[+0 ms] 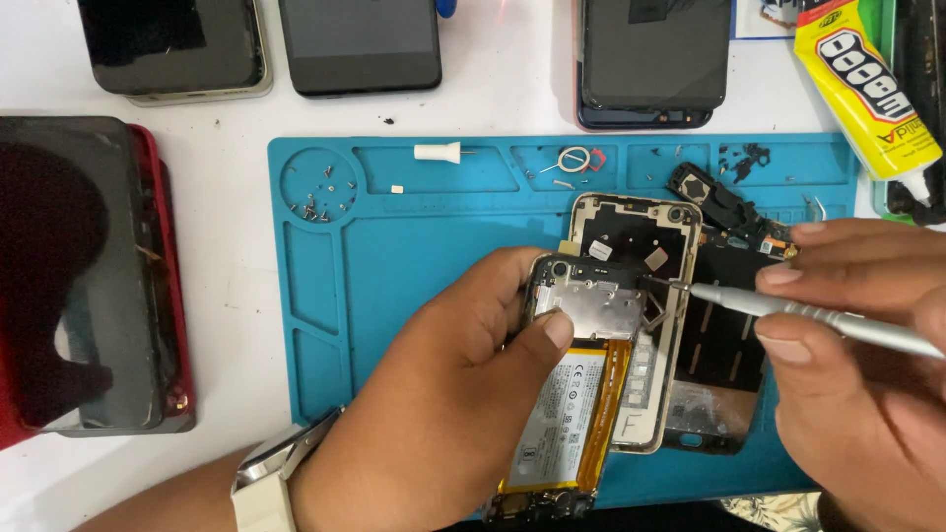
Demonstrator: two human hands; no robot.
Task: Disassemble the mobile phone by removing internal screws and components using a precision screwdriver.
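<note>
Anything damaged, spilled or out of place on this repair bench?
Small screws lie loose in the blue mat's round tray. The open phone in the left hand has its battery exposed; the glue tube lies flat.

A blue silicone repair mat with moulded compartments lay on the white table. In the mat's round corner well sat a scatter of tiny loose screws. In a tray along the mat's top edge lay a small white plastic peg, and further along that edge a small metal ring-shaped pin. Beyond the mat's top edge rested three dark-screened phones. Off the mat's left edge lay a dark glass panel on a red case, possibly cracked, though glare made that hard to tell. At the mat's upper right corner lay a yellow glue tube.
</note>
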